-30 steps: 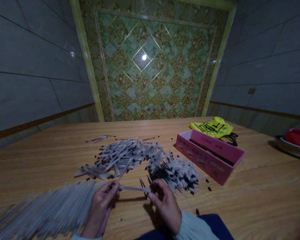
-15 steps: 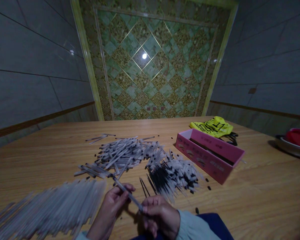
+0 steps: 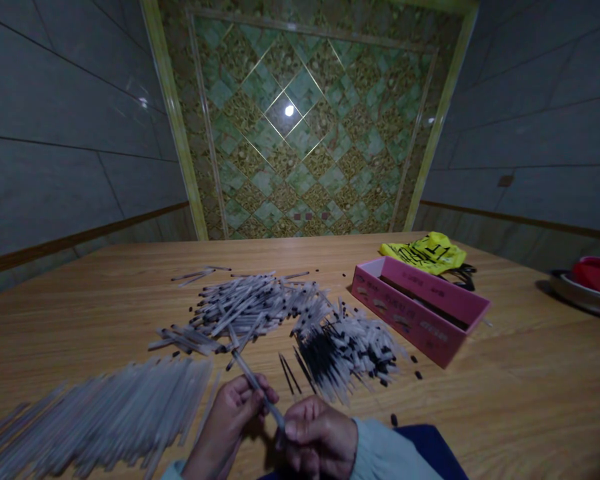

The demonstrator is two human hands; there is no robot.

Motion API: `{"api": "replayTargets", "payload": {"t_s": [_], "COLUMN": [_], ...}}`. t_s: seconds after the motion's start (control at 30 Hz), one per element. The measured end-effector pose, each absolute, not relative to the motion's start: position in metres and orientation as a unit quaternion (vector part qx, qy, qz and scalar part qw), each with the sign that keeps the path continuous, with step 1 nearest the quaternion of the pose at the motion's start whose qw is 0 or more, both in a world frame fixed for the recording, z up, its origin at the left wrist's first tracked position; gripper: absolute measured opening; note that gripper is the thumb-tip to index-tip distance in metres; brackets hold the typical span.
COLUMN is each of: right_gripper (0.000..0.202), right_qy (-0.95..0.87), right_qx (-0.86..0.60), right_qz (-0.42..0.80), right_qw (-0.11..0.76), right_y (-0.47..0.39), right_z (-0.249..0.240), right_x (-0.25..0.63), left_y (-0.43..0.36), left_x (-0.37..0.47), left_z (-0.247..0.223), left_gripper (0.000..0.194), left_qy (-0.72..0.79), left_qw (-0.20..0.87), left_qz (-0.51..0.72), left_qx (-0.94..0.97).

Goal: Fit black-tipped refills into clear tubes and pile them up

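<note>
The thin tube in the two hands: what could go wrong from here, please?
The thin tube might slip, since the left hand and right hand pinch it. The left hand could disturb the loose tubes lying beside it. The right sleeve might brush away the small dark piece near it.

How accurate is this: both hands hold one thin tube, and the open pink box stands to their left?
Not quite: the head view shows the open pink box to the right of both the left hand and right hand, not left of them. They do hold one thin tube.
</note>
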State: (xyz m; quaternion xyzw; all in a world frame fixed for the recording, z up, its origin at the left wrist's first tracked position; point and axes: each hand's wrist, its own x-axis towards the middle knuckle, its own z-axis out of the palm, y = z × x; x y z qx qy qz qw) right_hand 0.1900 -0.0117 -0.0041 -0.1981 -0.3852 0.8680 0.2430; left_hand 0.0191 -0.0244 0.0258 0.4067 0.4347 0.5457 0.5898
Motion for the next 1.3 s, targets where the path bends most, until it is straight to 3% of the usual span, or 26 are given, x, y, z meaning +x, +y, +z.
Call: {"api": "replayTargets", "payload": {"t_s": [0.27,0.63,1.17,1.3], "right_gripper": [0.028,0.011,0.034,0.030], "right_qy": [-0.363,-0.317,-0.432,-0.395], "right_qx": [-0.250,-0.256,-0.350,-0.339], "right_qz": [0.852,0.878,0.721,0.763], "right_qw": [0.283,0.252,0.413,0.384], "right_y": [-0.013,-0.009,-0.016,-0.016], "right_z": [0.002,0.007,0.010,0.010], "right_x": [0.186,0.193,0.179,0.180], "left_y": [-0.024,-0.028,-0.021,-0.023], "left_x": [0.020,0.019,0.015,0.017], "left_z": [0.028,0.036,0.014,0.018], "left_gripper": [0.029,0.027,0.032,0.032], "left_qy": [0.450,0.420,0.467,0.454], "left_qw": [0.588,0.592,0.547,0.573], "left_qz": [0.548,0.532,0.543,0.535], "left_qx": [0.390,0.437,0.433,0.424]}}
